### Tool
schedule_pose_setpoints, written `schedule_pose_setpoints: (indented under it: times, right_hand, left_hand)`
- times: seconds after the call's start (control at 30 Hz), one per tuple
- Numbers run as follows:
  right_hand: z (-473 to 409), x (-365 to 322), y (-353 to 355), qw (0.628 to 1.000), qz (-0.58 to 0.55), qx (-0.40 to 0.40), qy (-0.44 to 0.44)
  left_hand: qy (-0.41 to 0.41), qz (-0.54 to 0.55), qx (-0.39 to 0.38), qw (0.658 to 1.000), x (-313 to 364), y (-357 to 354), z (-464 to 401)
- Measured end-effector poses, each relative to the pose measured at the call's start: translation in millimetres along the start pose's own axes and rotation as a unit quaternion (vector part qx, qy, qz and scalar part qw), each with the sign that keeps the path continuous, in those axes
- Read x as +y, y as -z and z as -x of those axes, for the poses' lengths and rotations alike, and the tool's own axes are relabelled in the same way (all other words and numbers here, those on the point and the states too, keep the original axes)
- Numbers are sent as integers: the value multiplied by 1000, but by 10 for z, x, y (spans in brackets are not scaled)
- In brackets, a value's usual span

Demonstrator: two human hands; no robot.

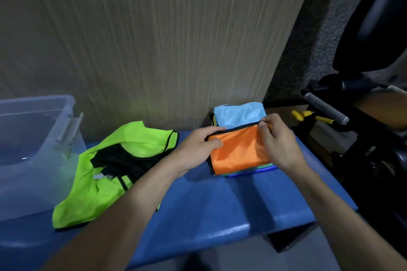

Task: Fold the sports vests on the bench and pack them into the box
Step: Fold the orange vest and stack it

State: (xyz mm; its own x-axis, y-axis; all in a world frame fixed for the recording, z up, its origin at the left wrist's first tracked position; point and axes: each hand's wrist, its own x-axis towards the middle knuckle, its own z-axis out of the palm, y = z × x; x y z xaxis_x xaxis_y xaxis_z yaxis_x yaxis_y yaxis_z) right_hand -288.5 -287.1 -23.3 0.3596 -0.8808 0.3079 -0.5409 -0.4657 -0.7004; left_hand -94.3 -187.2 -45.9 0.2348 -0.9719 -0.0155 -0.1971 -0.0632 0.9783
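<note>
Left hand [198, 145]: lay on the near left corner of the orange vest [237, 149], fingers curled over its black-trimmed edge, thumb pressing the cloth.
Right hand [278, 141]: pinched the far right corner of the same vest, fingers closed on the trim.
Orange vest: folded small, on top of a stack of folded vests [253, 170] at the right of the tabletop [209, 204].
Light blue vest [240, 114]: folded, just behind the stack.
Green vest [105, 171]: unfolded and crumpled, with black mesh on it, between stack and box.
Box [33, 138]: clear plastic, at the left end; I could not tell whether it held any vests.
Progress: several folded, 1 left, packing seemingly not begun.
Room: dim; wood-grain panel [165, 39] behind, gym gear [326, 108] at right.
</note>
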Motion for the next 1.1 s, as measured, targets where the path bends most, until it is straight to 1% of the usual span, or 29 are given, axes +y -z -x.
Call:
schedule_pose_setpoints:
  times: [0.1, 0.17, 0.23, 0.3, 0.37, 0.4, 0.43, 0.47, 0.5, 0.53, 0.57, 0.6, 0.63, 0.7, 0.77, 0.8, 0.83, 0.87, 0.9, 0.93, 1.0, 1.1]
  right_hand:
    - [-540, 168, 8, 999, 4, -6, -48]
    - [-890, 248, -59, 996, -15, -8, -92]
    - [-1198, 310, -159, 991, -29, -8, -128]
    - [-1439, 348, -246, 989, -31, -1, -148]
    - [-1567, 354, -321, 986, -28, 6, -163]
    - [-1598, 367, -360, 985, -26, 11, -168]
    - [-1607, 378, -393, 985, -21, 14, -170]
    - [-1609, 406, -430, 985, -18, 17, -170]
    - [-1597, 419, -461, 986, -14, 23, -167]
    - [-1588, 442, -486, 986, -12, 30, -163]
    - [-1573, 463, -508, 987, -10, 35, -157]
    - [-1558, 481, -532, 988, -4, 38, -149]
    - [-1545, 495, -554, 989, 9, 43, -138]
    - [-1505, 527, -559, 989, 92, 77, -82]
    - [-1458, 559, -527, 971, 208, 111, 46]
    - [-1439, 578, -511, 954, 248, 108, 127]
    - [-1415, 599, -492, 936, 276, 87, 201]
    - [-1386, 631, -468, 919, 294, 53, 257]
    - [-1358, 664, -448, 908, 303, 12, 288]
    - [-1326, 697, -427, 906, 300, -31, 296]
    - [-1297, 780, -388, 919, 273, -95, 270]
    - [-1290, 854, -400, 944, 207, -131, 220]
  left_hand:
    - [1, 24, 63, 998, 106, -88, -453]
    - [17, 42, 111, 993, 145, -101, -783]
    - [29, 40, 171, 984, 150, -77, -1095]
    - [36, -6, 222, 974, 149, -61, -1301]
    - [21, -123, 265, 956, 135, -90, -1359]
    - [-4, -197, 288, 937, 115, -129, -1333]
    - [-43, -274, 314, 908, 78, -183, -1289]
    - [-99, -346, 341, 869, 45, -243, -1228]
    - [-161, -403, 351, 829, 11, -298, -1178]
    - [-223, -442, 338, 801, -28, -340, -1161]
    - [-262, -469, 305, 786, -70, -364, -1181]
    - [-272, -488, 271, 784, -115, -369, -1218]
    - [-259, -500, 245, 789, -167, -357, -1263]
    - [-224, -520, 220, 794, -257, -325, -1322]
    - [-208, -538, 208, 790, -301, -330, -1343]
    - [-200, -543, 201, 791, -292, -332, -1345]
    - [-189, -548, 193, 792, -281, -327, -1344]
    - [-176, -553, 187, 792, -257, -323, -1339]
    - [-163, -557, 182, 794, -242, -320, -1339]
    - [-151, -555, 173, 799, -239, -317, -1340]
    - [-134, -518, 146, 832, -278, -314, -1343]
    - [-125, -419, 110, 893, -414, -253, -1317]
